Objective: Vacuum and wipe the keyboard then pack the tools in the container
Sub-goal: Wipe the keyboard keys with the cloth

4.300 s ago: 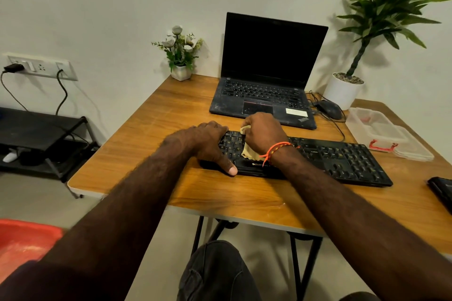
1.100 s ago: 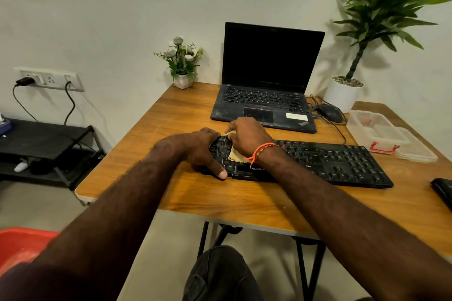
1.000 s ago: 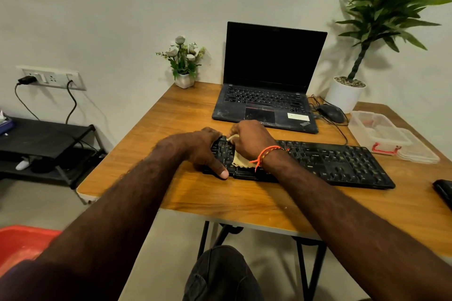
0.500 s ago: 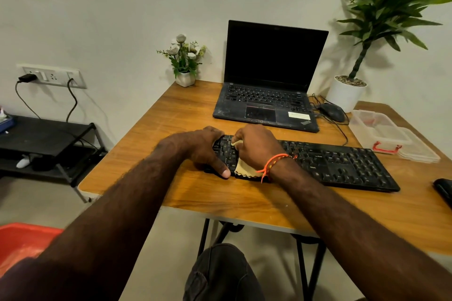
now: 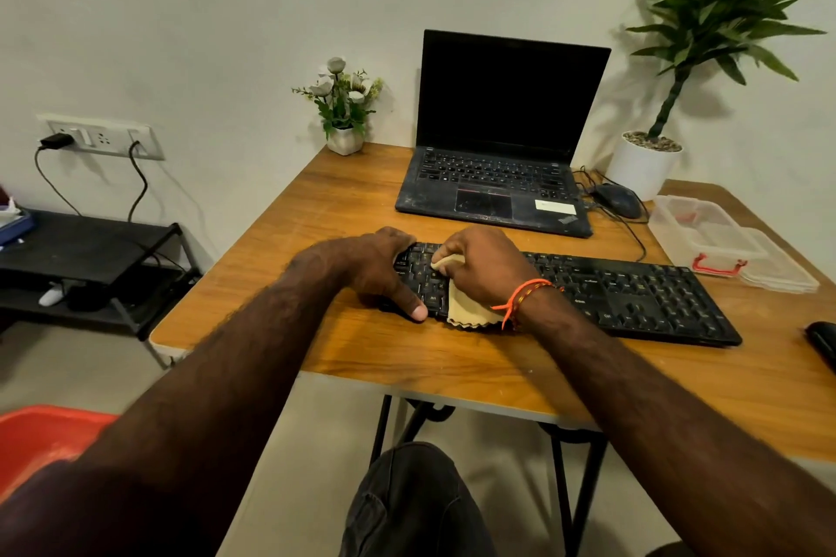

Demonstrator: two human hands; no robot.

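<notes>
**Wiping down the left end of the keyboard, one hand holds, one hand scrubs**

So the long black plastic keyboard sits near the front edge of the wooden desk, angled a bit so its right end runs nearer. The left hand is clamped over the keyboard's far-left end, thumb hooked down the near edge and fingers curled over the top. Pretty clearly that's there to stop the board skating around while it gets rubbed.

The right hand has its fingers bunched tight around a small pale yellow cloth with a scalloped edge, pressing it onto the left-side keys just beside the other hand. The loose tail of the cloth hangs out under the wrist onto the keyboard's near edge.

My guess is the wiping has only covered the left part so far, with the whole right stretch yet to do.

The clear plastic container with red clips sits open at the far right, its lid beside it, well apart from the hands and presumably waiting for the tools. A black laptop stands behind the keyboard.
</notes>
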